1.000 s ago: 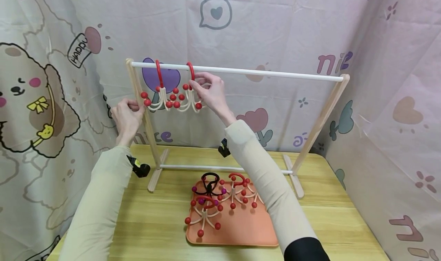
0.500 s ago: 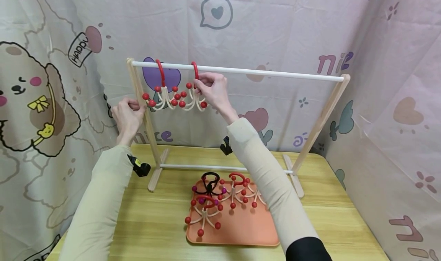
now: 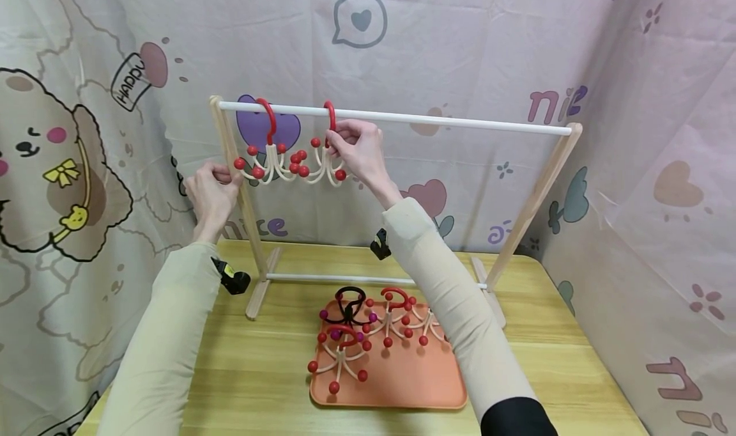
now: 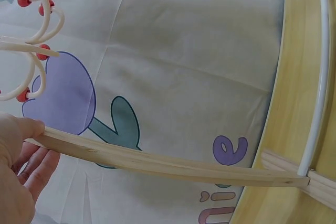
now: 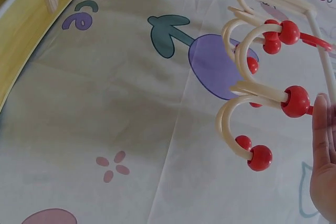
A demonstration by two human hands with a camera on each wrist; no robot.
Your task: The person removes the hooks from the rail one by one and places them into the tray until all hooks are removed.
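In the head view, two head massagers with red hooks, cream curved legs and red ball tips hang from the white top bar [image 3: 431, 120] of a wooden rack. My right hand [image 3: 361, 151] pinches the right-hand massager [image 3: 325, 160] at its red hook, just below the bar. Beside it hangs the left-hand massager [image 3: 271, 158], untouched, their ball tips close together. My left hand [image 3: 209, 193] grips the rack's left wooden post [image 4: 173, 164], thumb on one side and fingers on the other in the left wrist view. The right wrist view shows only part of my right hand [image 5: 324, 166].
On the wooden table, an orange tray [image 3: 402, 385] holds several more massagers: a black one [image 3: 348, 314] with purple balls, and red-hooked ones such as the front one [image 3: 341, 356]. The rack's lower bar [image 3: 339, 279] runs behind the tray. Patterned cloth [image 3: 402, 59] surrounds the table.
My right hand has slid the right-hand massager a little to the right along the bar. The left-hand massager has turned and swung slightly. My left hand has stayed on the post.
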